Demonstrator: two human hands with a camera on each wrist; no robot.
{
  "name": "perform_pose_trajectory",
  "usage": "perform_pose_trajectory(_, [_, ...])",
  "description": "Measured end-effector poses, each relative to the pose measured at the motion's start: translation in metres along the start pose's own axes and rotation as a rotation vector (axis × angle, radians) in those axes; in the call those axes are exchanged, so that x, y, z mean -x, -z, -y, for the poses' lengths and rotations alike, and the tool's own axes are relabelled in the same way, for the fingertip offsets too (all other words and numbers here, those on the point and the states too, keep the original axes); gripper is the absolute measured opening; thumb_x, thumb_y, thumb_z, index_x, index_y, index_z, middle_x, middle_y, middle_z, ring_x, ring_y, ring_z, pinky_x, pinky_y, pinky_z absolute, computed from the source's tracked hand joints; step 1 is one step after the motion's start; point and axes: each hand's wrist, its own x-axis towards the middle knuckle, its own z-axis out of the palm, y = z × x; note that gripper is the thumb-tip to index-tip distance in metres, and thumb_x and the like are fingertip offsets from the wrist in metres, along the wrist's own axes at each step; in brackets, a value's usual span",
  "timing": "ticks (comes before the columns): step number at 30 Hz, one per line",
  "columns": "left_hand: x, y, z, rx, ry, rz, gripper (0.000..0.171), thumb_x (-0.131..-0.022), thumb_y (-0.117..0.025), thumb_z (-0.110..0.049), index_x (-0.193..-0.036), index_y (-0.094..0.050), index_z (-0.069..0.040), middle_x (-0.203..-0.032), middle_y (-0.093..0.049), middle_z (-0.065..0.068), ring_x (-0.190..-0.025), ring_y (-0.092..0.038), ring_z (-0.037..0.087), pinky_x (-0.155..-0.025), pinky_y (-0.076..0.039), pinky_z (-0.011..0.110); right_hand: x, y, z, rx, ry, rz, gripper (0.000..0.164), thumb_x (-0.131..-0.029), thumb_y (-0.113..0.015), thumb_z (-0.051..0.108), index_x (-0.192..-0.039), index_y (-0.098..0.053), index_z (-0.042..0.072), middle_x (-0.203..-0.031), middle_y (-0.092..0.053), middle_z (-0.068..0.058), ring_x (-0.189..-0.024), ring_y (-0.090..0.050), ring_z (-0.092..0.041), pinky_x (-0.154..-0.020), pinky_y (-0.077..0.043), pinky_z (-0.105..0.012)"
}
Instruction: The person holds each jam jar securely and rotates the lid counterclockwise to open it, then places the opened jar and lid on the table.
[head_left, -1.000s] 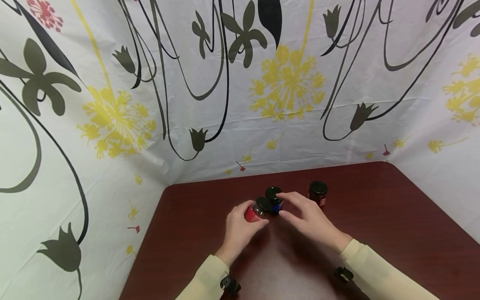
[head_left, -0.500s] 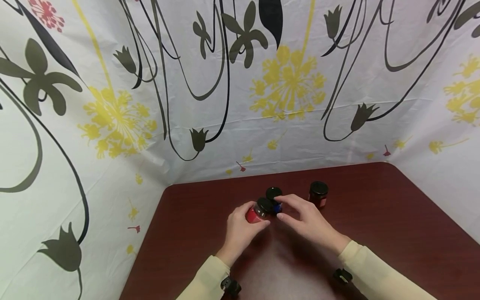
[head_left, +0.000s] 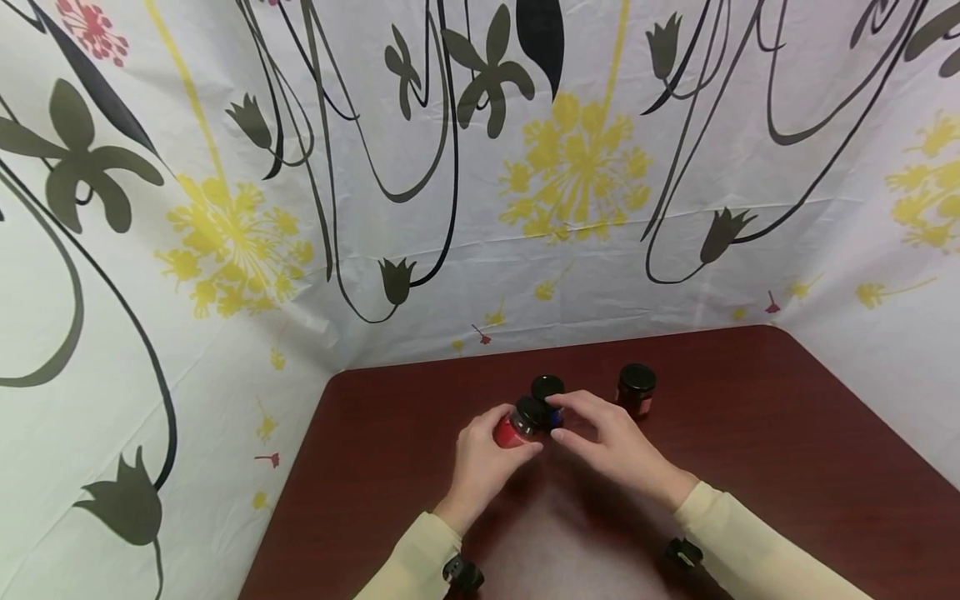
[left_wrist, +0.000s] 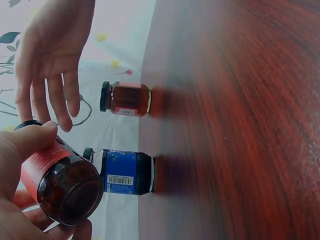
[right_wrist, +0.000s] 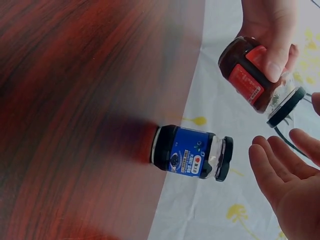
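One held jar (left_wrist: pixel 64 184), blue label barcode (left_wrist: pixel 120 180) (left wrist)

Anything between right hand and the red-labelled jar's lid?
Nothing visible: the right hand is close to the lid. The left hand grips the red-labelled jar by its body; the blue-labelled jar stands on the table, off that path.

Close wrist views, blue-labelled jar (right_wrist: pixel 187 151) shared
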Motion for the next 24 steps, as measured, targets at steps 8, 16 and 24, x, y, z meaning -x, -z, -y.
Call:
perform_pose_trajectory(8, [0.0017,-0.0020,-0.0019,-0.001,-0.016,0.000,0.057,-0.075,-0.088,-0.045,-0.125,-0.067,-0.027,-0.111,-0.068,-0.011,-0.097,-0.061,0.011,-0.077,-0.055,0.025,-0.0007,-0.0010,0.0005,-0.004,-0.006,-0.001,0.047,-0.098,-0.067,0.038,-0.141,-0.056,0.023,-0.131,-0.060,0.004,-0.114,-0.064,-0.015,-0.093,-0.052,-0.031])
perform_pose_trajectory(16, [0.0046,-0.0027,-0.0042,0.005,-0.021,0.012,0.057,-0.076,-0.088,-0.045,-0.126,-0.066,-0.028,-0.113,-0.067,-0.011,-0.098,-0.061,0.011,-0.078,-0.055,0.025,0.0002,-0.0047,0.0010,0.008,-0.002,-0.001,0.049,-0.098,-0.066,0.039,-0.141,-0.057,0.018,-0.129,-0.060,0.007,-0.109,-0.065,-0.009,-0.091,-0.053,-0.033])
perform_pose_trajectory(24, [0.0057,-0.0050,-0.0046,-0.015,-0.019,0.011,0.059,-0.074,-0.088,-0.047,-0.126,-0.067,-0.026,-0.113,-0.067,-0.010,-0.098,-0.061,0.011,-0.077,-0.055,0.025,-0.0001,-0.0076,0.0007,-0.026,-0.039,-0.010,0.047,-0.096,-0.068,0.040,-0.139,-0.059,0.021,-0.126,-0.062,0.009,-0.108,-0.065,-0.006,-0.091,-0.054,-0.036])
